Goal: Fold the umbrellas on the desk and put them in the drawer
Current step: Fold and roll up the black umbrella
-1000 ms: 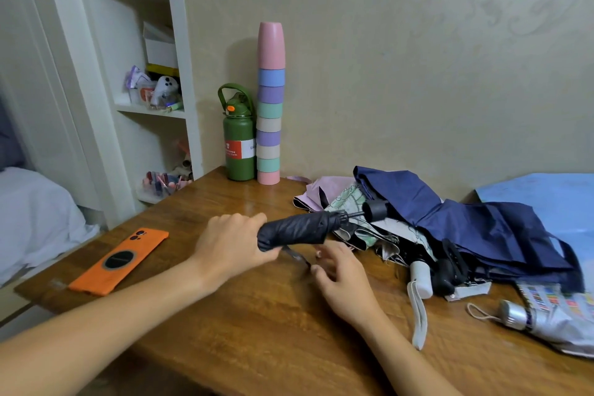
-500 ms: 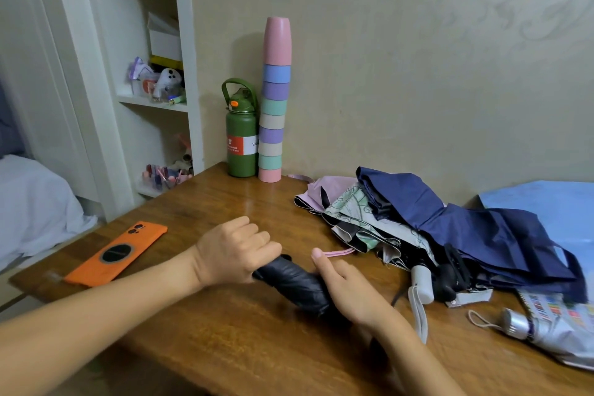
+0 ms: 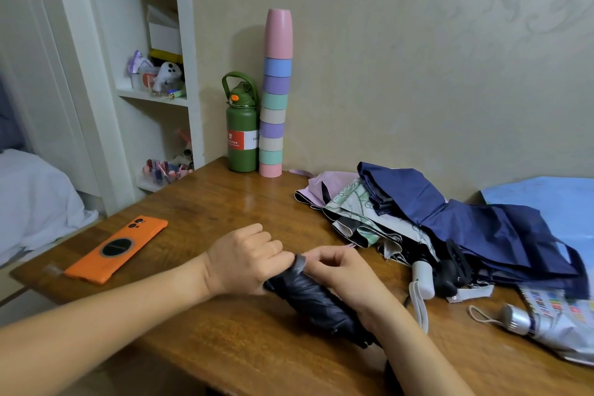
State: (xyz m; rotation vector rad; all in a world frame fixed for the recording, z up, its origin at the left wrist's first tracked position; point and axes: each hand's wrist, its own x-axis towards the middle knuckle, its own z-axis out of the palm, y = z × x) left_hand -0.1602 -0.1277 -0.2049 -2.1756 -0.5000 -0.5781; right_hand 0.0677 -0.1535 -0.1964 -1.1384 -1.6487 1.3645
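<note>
Wrapping the strap tight calls for keeping the black umbrella pinned so its folds do not spring loose. It lies on the desk, slanted between the 2 hands. The left hand curls round its far end; the right hand pinches the grey strap there, fingers together.

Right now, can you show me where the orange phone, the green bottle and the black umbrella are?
orange phone (image 3: pixel 116 250), head view, on the middle of its back, by the dark ring.
green bottle (image 3: pixel 241 135), head view, on the body at the label.
black umbrella (image 3: pixel 313 300), head view, on the rolled dark cloth between the hands.
</note>
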